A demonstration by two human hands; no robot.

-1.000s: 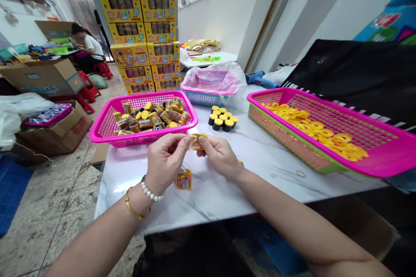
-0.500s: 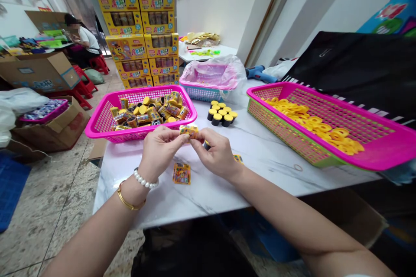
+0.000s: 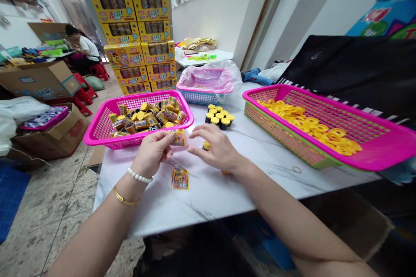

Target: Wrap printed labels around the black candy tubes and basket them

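My left hand (image 3: 152,151) pinches a small yellow printed wrapper (image 3: 178,137) just in front of the pink basket (image 3: 97,138) of wrapped yellow-capped pieces. My right hand (image 3: 217,151) rests close by on the marble table (image 3: 227,190), fingers loosely curled over a small yellow-capped black cylinder (image 3: 206,144). Another printed wrapper (image 3: 180,178) lies flat on the table below my hands. A cluster of bare yellow-capped black cylinders (image 3: 219,117) stands upright behind my right hand.
A pink-and-green basket (image 3: 373,162) of yellow rings (image 3: 312,125) sits at right, a rubber band (image 3: 296,169) before it. Behind are a bag-lined basket (image 3: 208,82), stacked yellow boxes (image 3: 139,39), a black bag (image 3: 351,73). A person (image 3: 82,49) sits far left by cardboard boxes (image 3: 42,80).
My hands have come apart: the left keeps the wrapper, the right has let go of it and dropped toward the table with the small cylinder. The view shifted slightly.
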